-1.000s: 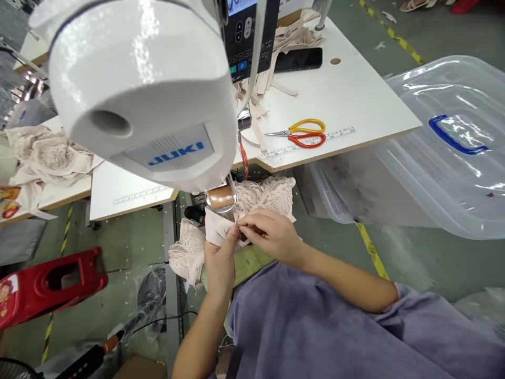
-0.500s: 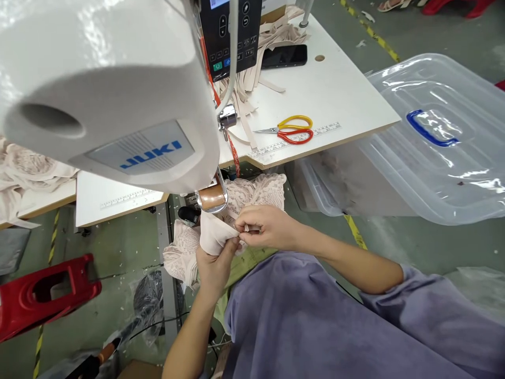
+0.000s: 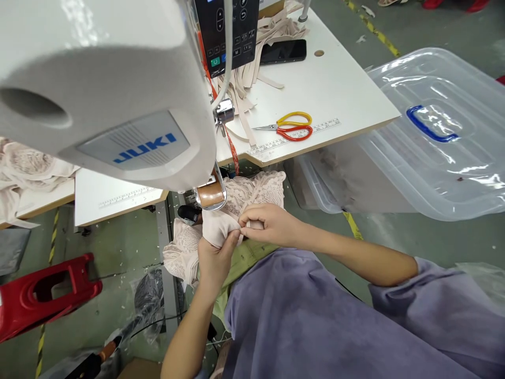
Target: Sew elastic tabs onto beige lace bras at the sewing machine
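Note:
A pale pink lace bra (image 3: 256, 190) hangs below the sewing machine (image 3: 158, 105), and its smooth cup fabric (image 3: 216, 226) lies close under the machine's needle area. My left hand (image 3: 215, 259) is closed on that fabric from below, thumb on top. Fingers of my right hand (image 3: 272, 225) pinch the edge of the same fabric just beside the left thumb. A light strip shows within the right hand's curl. The needle and the spot being stitched are hidden behind the machine head and its copper-coloured front part (image 3: 211, 195).
On the white table (image 3: 335, 95) lie yellow-and-red scissors (image 3: 294, 126), a phone (image 3: 283, 51) and beige strips (image 3: 246, 79). A clear lidded bin (image 3: 426, 173) stands right. More lace pieces (image 3: 31, 166) lie left, above a red stool (image 3: 51, 289).
Both hands remain on the fabric, which has bunched and folded more between them. My right hand's fingers have shifted slightly along its edge. The view has tilted a little.

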A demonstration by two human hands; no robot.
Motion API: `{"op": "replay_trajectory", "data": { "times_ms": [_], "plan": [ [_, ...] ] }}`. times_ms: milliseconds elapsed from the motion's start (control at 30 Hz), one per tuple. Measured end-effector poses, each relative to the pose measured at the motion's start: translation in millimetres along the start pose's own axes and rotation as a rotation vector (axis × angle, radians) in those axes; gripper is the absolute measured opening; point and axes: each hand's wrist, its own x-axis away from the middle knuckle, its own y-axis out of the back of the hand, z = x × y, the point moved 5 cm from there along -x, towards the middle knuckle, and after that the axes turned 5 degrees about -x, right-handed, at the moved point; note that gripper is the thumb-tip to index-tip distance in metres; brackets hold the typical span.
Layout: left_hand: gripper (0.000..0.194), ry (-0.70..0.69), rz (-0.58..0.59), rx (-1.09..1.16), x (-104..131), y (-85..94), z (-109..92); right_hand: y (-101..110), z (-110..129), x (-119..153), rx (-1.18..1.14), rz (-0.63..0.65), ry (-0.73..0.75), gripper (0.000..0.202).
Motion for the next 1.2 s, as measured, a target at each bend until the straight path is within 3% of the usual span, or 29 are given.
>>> {"op": "replay_trajectory", "data": {
  "times_ms": [133,233,367,533,667,867,1033,1200],
  "plan": [
    [0.024,0.006,0.039,-0.012,-6,6.9,0,13,1,1,-0.116,0.009,-0.080,0.015],
    [0.018,0.029,0.093,0.011,-9,8.4,-1,20,2,4,-0.060,-0.005,-0.114,0.013],
    [0.022,-0.010,0.157,0.007,-7,3.0,-9,17,7,5,0.046,0.056,-0.052,0.015],
    [0.019,-0.057,0.142,-0.125,-6,-0.4,-16,14,12,5,0.102,0.115,0.021,0.014],
    [0.015,-0.056,0.149,-0.154,-9,0.6,-19,20,9,0,0.096,0.126,-0.034,0.014],
    [0.023,-0.010,0.162,-0.133,-16,0.6,-16,22,-4,-11,-0.061,0.239,-0.096,0.015],
    [0.022,0.063,0.154,0.016,-24,-4.7,-6,17,-21,-8,-0.343,0.225,-0.319,0.022],
    [0.020,0.141,0.147,0.177,-26,-10.6,1,15,-20,-4,-0.480,0.213,-0.379,0.025]
  ]
}}
